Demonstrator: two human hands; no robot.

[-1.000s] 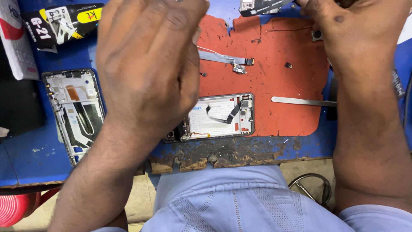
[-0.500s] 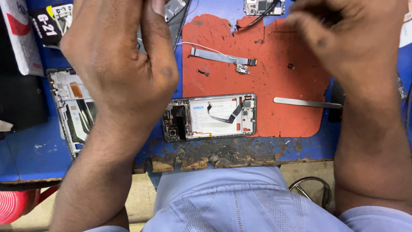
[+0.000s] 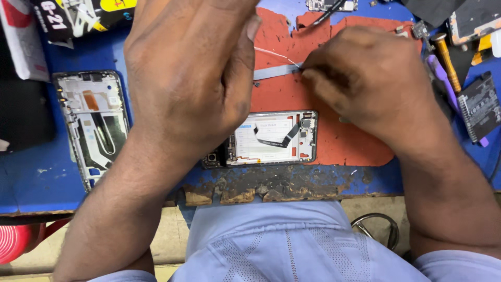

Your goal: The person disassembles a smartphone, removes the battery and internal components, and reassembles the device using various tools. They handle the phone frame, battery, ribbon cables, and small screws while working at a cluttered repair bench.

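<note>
Here the right hand [image 3: 365, 86] rests on the red mat [image 3: 292, 99], its fingertips pinched on the end of a grey flex strip [image 3: 274, 71] that lies flat across the far part of the mat; a thin white wire [image 3: 274, 53] runs to the same spot. The left hand [image 3: 188, 78] hangs above the surface, fingers together and slightly curled, and whether its grip holds anything cannot be told from this side. It hides the left end of the strip and part of the open phone [image 3: 274, 137], which lies near the mat's near edge, between the two forearms, with a dark ribbon cable across its white inner plate. Well to the left, on the blue surface [image 3: 31, 177], sits a bare phone frame [image 3: 94, 122]. On the far right lie a yellow-handled tool [image 3: 448, 60], a purple tool [image 3: 437, 70] and a small dark board [image 3: 479, 107]. The near edge of the surface is chipped and worn.
</note>
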